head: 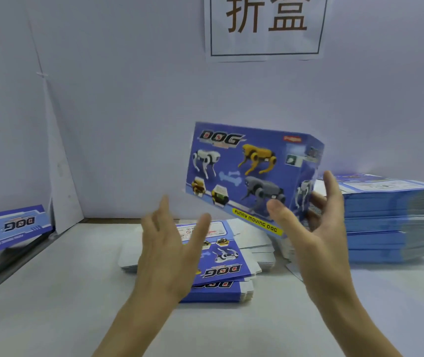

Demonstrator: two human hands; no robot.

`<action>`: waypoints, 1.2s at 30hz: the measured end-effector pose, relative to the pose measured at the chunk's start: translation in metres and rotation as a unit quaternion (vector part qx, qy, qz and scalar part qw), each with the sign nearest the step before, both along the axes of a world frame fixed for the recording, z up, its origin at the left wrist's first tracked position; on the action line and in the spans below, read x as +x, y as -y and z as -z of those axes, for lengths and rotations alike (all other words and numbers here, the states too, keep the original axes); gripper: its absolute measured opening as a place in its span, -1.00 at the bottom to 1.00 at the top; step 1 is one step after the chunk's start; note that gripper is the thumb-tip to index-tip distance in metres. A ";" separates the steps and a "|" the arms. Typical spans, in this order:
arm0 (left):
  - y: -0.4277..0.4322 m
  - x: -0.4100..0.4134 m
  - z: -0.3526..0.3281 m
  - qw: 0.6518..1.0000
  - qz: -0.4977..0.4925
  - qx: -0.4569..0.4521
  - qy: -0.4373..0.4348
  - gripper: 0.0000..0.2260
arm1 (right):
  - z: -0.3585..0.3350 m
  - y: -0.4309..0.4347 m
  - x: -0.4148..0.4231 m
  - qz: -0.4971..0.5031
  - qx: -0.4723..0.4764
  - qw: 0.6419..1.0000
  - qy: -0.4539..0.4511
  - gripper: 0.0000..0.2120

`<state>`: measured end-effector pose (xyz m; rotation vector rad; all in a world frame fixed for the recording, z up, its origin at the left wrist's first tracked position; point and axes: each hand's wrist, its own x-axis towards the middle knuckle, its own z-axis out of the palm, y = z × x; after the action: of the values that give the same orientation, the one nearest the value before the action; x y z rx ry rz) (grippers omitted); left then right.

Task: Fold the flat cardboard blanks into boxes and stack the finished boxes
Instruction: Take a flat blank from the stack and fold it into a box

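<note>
A folded blue box [247,171] printed with robot dogs hangs tilted in the air above the table. My right hand [319,235] holds it by its lower right corner, thumb on the front face and fingers against the side panel. My left hand [169,243] is open with fingers spread, below and left of the box and apart from it. Under my hands a small pile of flat blanks [223,266] lies on the white table [64,292].
A tall stack of flat blanks [391,222] stands at the right. Another blue box [17,225] lies at the far left beyond a dark rail. A white wall with a paper sign [265,27] closes off the back.
</note>
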<state>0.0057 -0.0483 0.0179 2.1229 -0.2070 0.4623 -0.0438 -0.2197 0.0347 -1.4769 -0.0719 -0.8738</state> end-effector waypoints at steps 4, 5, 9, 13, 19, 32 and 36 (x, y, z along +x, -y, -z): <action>-0.012 0.008 -0.007 0.918 0.237 -0.255 -0.189 0.14 | 0.005 0.001 0.006 -0.167 0.011 0.984 -0.056 0.04; -0.013 0.009 -0.008 0.894 0.262 -0.319 -0.173 0.00 | 0.008 -0.001 0.007 -0.198 -0.010 0.978 -0.072 0.04; -0.016 0.010 -0.009 0.890 0.238 -0.384 -0.060 -0.28 | 0.014 -0.004 0.010 -0.236 -0.085 0.958 -0.141 -0.27; -0.024 0.014 -0.008 0.950 0.184 -0.245 0.059 -0.42 | 0.006 0.006 0.010 -0.156 -0.041 0.976 -0.147 -0.10; -0.024 0.018 0.000 0.973 0.183 -0.106 0.096 -0.29 | -0.003 0.019 0.002 -0.128 -0.083 0.984 -0.097 -0.58; -0.023 0.007 -0.021 0.960 0.134 -0.202 -0.143 -0.50 | 0.001 0.021 0.008 -0.101 -0.097 0.962 -0.235 -0.40; -0.029 0.011 -0.022 0.957 0.132 -0.215 -0.144 -0.44 | 0.002 0.027 0.014 -0.124 -0.025 0.957 -0.260 -0.64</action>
<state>0.0170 -0.0191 0.0398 1.6782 -0.1966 0.0283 -0.0302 -0.2465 0.0329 -1.6612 0.1118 -0.2660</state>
